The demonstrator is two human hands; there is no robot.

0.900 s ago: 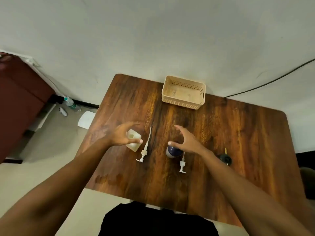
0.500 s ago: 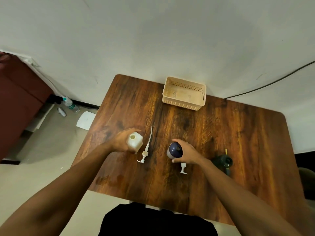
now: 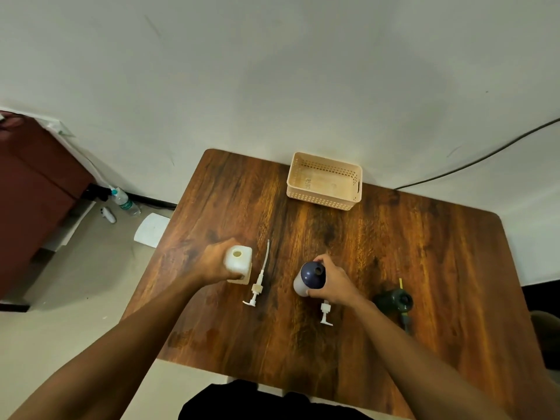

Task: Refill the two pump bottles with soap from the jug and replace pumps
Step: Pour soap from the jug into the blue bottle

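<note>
Wood table (image 3: 424,268), dark grain, set against a pale wall. We see the left hand (image 3: 212,265) wrapped round the white bottle (image 3: 239,263), fingers curled on its side. That bottle is about upright, left of centre, mouth uncovered. We cannot tell whether its base sits on the wood. One pump (image 3: 257,287) lies flat just right of it, tube pointing toward the wall, clear of the hand.

The right hand (image 3: 335,283) grasps the navy bottle (image 3: 309,278) from the right, thumb and fingers round its shoulder. This bottle is also upright, near the table's centre, mouth uncovered.

The second pump (image 3: 326,313) lies on the near side of that hand, head toward the person, upper part hidden under the hand.

Jug (image 3: 394,300) — dark green, on the table right of the right hand and apart from it, opening facing up. A thin yellow bit (image 3: 400,282) is just behind it, too small to identify.

A beige perforated basket (image 3: 324,201) sits at the far edge by the wall.

Off the table to the left — a water bottle (image 3: 125,201) lying on the floor, a white sheet (image 3: 151,230) and a maroon cabinet (image 3: 36,189). A black cable (image 3: 485,156) runs along the wall at the right.
</note>
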